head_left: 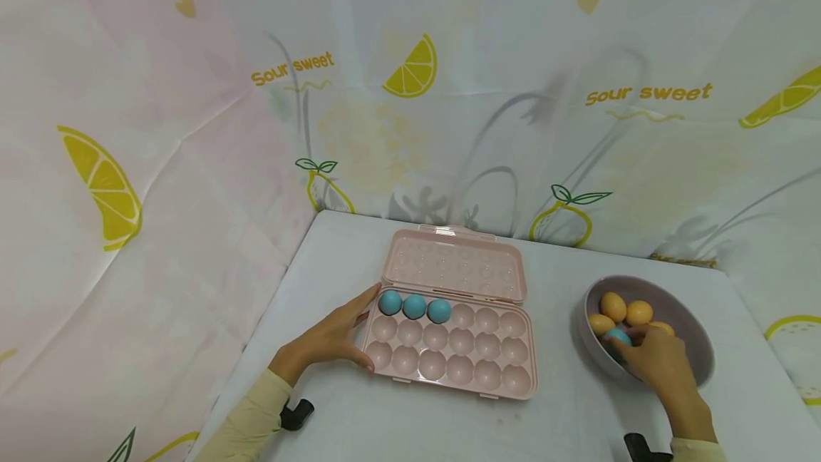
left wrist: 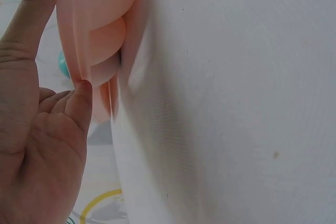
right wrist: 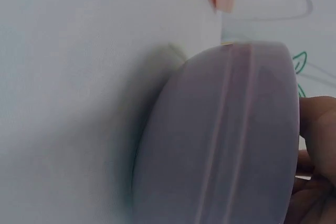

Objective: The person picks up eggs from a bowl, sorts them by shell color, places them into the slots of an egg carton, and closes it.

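Observation:
A pink egg box (head_left: 449, 341) lies with its lid (head_left: 455, 262) folded back. Three blue eggs (head_left: 414, 306) sit in its back row, at the left end. My left hand (head_left: 336, 334) grips the box's left side, thumb at the near corner and fingers by the hinge; in the left wrist view, a fingertip (left wrist: 83, 87) presses the rim. Inside the grey-purple bowl (head_left: 695, 337), my right hand (head_left: 661, 358) pinches another blue egg (head_left: 617, 337), partly covered by the fingers. Several yellow-orange eggs (head_left: 613, 306) lie around it. The bowl's wall hides those fingertips in the right wrist view.
Both box and bowl stand on a white-covered table (head_left: 564, 419), the bowl to the right. A patterned cloth (head_left: 487, 91) with lemon prints hangs behind and at the sides. Black wrist mounts (head_left: 297, 415) show below each hand.

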Demonstrator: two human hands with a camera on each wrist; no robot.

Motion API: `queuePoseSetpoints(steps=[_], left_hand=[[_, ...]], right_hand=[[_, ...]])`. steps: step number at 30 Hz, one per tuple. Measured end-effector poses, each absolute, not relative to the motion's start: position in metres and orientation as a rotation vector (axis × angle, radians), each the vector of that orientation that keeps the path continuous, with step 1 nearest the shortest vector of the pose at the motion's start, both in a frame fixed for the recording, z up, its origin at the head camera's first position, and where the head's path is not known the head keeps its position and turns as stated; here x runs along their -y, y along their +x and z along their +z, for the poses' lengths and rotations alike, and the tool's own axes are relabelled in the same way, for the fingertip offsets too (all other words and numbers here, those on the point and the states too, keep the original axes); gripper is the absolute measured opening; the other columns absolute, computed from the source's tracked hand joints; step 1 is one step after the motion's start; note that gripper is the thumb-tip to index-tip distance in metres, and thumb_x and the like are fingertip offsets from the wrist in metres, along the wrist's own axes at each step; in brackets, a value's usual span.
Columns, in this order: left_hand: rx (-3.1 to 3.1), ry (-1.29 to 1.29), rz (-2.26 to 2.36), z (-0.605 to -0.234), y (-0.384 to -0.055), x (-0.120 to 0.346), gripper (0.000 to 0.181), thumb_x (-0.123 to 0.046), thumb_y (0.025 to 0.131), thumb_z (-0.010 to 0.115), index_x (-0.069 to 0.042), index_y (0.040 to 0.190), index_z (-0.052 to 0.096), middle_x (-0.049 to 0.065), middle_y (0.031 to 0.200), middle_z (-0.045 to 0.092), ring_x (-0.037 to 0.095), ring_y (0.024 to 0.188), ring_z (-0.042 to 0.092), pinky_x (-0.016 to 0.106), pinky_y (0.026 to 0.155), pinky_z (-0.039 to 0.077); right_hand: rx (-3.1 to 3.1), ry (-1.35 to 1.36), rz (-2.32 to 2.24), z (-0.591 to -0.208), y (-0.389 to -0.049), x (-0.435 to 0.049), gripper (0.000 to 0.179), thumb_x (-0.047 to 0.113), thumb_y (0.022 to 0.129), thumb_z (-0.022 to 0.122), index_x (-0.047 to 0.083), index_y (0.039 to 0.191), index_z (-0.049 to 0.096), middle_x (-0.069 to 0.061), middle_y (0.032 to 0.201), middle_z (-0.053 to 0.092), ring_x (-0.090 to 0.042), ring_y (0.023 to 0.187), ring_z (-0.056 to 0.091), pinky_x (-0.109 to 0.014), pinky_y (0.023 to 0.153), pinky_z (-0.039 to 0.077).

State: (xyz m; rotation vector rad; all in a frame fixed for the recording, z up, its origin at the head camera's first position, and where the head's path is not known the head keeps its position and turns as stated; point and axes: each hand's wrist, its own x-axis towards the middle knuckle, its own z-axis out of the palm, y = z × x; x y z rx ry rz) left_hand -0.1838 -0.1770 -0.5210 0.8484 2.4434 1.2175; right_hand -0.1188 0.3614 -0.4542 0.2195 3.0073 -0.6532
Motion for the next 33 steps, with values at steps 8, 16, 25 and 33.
queuePoseSetpoints(steps=[8, 16, 25, 33], left_hand=[[-2.428, 0.871, 1.243, -0.519, -0.183, 0.178, 0.142, -0.036, 0.050, 0.096, -0.010, 0.157, 0.008, 0.007, 0.163, 0.012, 0.014, 0.146, 0.017, 0.028, 0.109, 0.037], [-2.432, 0.891, 1.246, -0.520, -0.184, 0.178, 0.141, -0.036, 0.050, 0.096, -0.009, 0.157, 0.009, 0.009, 0.162, 0.014, 0.017, 0.146, 0.018, 0.029, 0.109, 0.037], [-2.429, 0.928, 1.253, -0.518, -0.183, 0.178, 0.140, -0.035, 0.050, 0.096, -0.005, 0.156, 0.010, 0.012, 0.161, 0.014, 0.023, 0.146, 0.019, 0.032, 0.109, 0.038], [-2.423, 0.927, 1.269, -0.519, -0.183, 0.177, 0.139, -0.034, 0.051, 0.096, -0.006, 0.156, 0.010, 0.012, 0.161, 0.014, 0.024, 0.146, 0.019, 0.035, 0.109, 0.038]], right_hand=[[-3.166, 0.147, -0.752, -0.450, -0.116, -0.353, 0.053, 0.033, 0.093, 0.067, -0.013, 0.119, 0.061, -0.039, 0.107, 0.060, -0.058, 0.091, 0.059, -0.064, 0.069, 0.052], [-3.364, 0.119, -0.924, -0.442, -0.119, -0.337, 0.040, 0.026, 0.086, 0.076, -0.004, 0.112, 0.067, -0.027, 0.098, 0.069, -0.040, 0.081, 0.070, -0.025, 0.057, 0.053], [-3.435, 0.208, -1.219, -0.437, -0.129, -0.313, 0.037, 0.013, 0.075, 0.085, 0.001, 0.107, 0.072, -0.020, 0.098, 0.072, 0.023, 0.080, 0.053, 0.004, 0.067, 0.040], [-3.486, 0.084, -1.247, -0.436, -0.136, -0.293, 0.037, 0.013, 0.077, 0.084, 0.004, 0.111, 0.073, -0.017, 0.100, 0.072, -0.002, 0.085, 0.067, -0.004, 0.077, 0.039]])
